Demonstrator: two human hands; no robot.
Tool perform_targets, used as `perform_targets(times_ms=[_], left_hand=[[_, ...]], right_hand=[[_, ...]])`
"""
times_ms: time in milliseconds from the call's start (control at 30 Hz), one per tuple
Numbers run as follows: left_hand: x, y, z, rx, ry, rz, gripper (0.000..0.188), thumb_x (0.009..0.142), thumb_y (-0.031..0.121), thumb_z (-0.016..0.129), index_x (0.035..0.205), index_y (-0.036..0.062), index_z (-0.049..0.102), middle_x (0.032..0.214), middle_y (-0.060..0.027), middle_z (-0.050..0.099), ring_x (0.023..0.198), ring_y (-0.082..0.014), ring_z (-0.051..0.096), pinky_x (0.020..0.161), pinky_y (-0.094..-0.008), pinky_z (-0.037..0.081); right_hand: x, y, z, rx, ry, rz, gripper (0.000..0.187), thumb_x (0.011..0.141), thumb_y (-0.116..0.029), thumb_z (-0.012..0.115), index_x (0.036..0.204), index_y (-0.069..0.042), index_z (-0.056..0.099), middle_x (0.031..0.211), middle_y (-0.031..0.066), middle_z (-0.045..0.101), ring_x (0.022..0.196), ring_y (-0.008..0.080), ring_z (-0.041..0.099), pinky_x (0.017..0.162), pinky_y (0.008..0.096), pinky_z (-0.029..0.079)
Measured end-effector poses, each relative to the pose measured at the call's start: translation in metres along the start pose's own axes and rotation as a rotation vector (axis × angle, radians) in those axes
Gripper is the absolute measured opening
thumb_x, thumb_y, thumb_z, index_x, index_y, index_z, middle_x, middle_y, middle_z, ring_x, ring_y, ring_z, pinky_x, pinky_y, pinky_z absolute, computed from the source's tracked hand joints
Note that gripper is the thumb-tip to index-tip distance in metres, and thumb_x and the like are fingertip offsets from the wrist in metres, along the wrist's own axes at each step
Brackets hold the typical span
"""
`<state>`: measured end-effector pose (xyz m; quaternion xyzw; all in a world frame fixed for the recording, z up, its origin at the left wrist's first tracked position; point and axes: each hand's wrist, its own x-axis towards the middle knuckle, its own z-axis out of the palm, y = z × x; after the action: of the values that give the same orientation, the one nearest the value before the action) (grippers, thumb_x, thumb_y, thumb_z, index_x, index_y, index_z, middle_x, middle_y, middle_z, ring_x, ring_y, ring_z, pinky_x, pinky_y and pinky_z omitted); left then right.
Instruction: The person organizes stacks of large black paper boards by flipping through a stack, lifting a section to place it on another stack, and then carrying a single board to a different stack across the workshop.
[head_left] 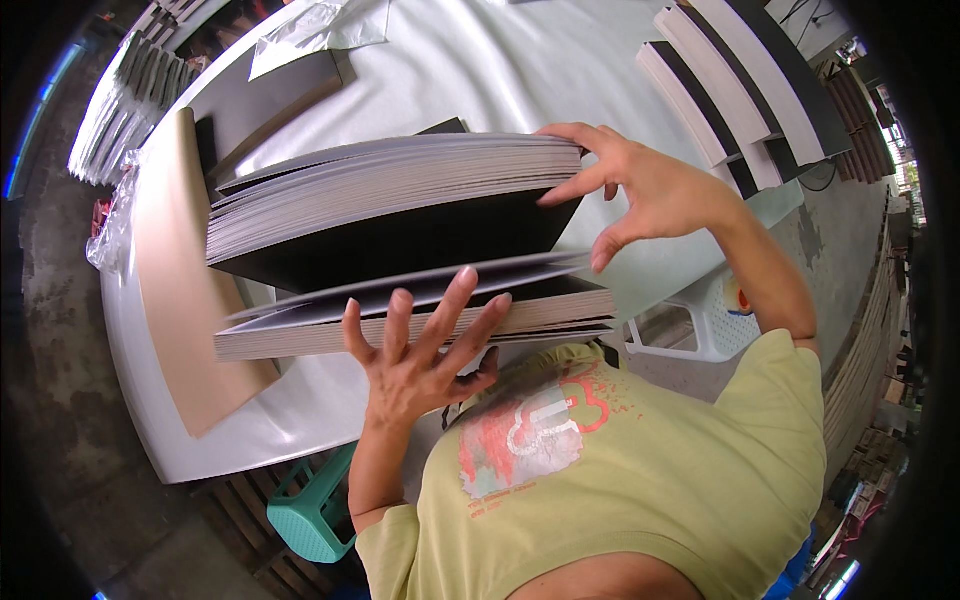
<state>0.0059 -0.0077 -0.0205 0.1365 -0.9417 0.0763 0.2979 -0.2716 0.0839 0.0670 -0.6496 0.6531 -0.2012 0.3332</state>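
Observation:
A thick album with stiff black pages and pale page edges lies parted before me. Its far block [380,190] is tilted up, showing a black face, while a few loose leaves stand between it and the near block [300,340]. My right hand [650,185] grips the right end of the far block, one finger over the top edge and another on the black face; its thumb is apart. With fingers spread, my left hand [425,350] rests against the page edges of the near block. Its thumb is bent below the fingers.
A white-covered table [500,60] bears all this. On its left lie a long tan board [185,320] and a grey-black board [265,100] under clear plastic [320,35]. More thick black-and-white blocks [740,90] lie far right. A green stool [310,515] and a white stool [700,320] stand below.

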Motion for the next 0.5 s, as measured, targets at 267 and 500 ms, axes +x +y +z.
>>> perform_targets(times_ms=[267,500], left_hand=[[-0.006,-0.003,0.003,0.119,0.010,0.089,0.051,0.069,0.054,0.049,0.119,0.0422,0.055,0.127,0.0202,0.049,0.133,-0.0147,0.023,0.106,-0.0572,0.004],[-0.009,-0.005,0.008,0.136,0.036,0.090,0.049,0.075,0.049,0.045,0.123,0.0438,0.050,0.131,0.0194,0.047,0.137,-0.0197,0.016,0.108,-0.0542,-0.005]], right_hand=[[-0.001,0.015,0.008,0.087,0.109,-0.053,0.034,0.070,-0.002,0.065,0.103,-0.014,0.068,0.136,0.0117,0.039,0.110,0.0245,0.049,0.077,0.0305,0.045],[-0.005,0.005,0.018,-0.114,0.124,-0.093,0.058,0.058,-0.037,0.083,0.108,-0.013,0.066,0.139,0.0183,0.029,0.121,0.0344,0.035,0.094,0.0410,0.041]])
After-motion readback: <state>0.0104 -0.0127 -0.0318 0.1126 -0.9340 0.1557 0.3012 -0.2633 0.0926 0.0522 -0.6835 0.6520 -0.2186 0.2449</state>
